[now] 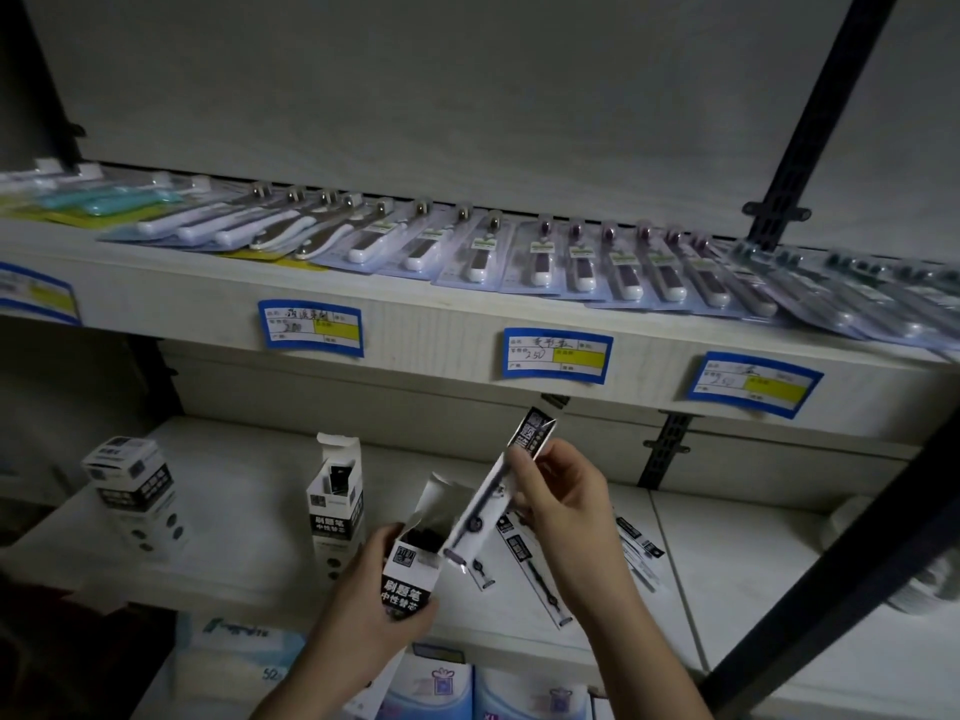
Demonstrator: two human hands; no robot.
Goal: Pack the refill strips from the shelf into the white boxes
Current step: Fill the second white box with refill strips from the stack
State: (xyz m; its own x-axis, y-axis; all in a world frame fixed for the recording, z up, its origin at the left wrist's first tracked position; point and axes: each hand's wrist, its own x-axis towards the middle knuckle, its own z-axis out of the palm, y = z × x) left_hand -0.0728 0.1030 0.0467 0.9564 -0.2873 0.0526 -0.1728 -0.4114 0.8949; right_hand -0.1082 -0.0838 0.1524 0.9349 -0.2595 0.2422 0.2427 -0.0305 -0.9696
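I'm gripping an open white box (410, 574) in my left hand (363, 605), tilted so its mouth faces the refill strip (498, 491) my right hand (561, 491) is pinching and angling in. More strips (540, 574) are lying loose on the shelf (753, 563), within easy reach.

Dim, greyish light all over, lower left sinks into shadow, edges bend and blur, centre stays fairly sharp.

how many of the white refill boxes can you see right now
3. One closed white box stands at the shelf's left, an open one stands mid-shelf, and the left hand holds the third, open. Others may be out of view.
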